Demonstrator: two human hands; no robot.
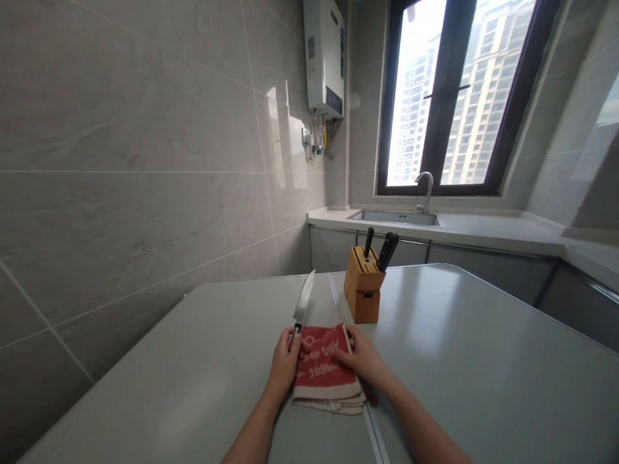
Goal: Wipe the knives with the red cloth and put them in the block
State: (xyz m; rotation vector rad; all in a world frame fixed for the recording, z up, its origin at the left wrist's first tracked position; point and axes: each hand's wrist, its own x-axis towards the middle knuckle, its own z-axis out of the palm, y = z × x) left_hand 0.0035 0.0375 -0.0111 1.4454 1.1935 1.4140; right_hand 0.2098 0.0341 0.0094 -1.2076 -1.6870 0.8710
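My left hand (285, 362) is closed around the handle of a kitchen knife (303, 301), whose steel blade points up and away from me over the table. My right hand (363, 356) grips the right edge of a folded red cloth (322, 368) with white lettering, which lies on the grey table (193, 386) between my two hands. The knife sits just left of the cloth's top edge. A wooden knife block (363, 287) with two black handles stands a little beyond my right hand.
A seam (374, 433) runs down the table under the cloth. A tiled wall is on the left. Behind are a counter with a sink (396, 218) and tap (426, 188), a window, and a white water heater (324, 55) on the wall.
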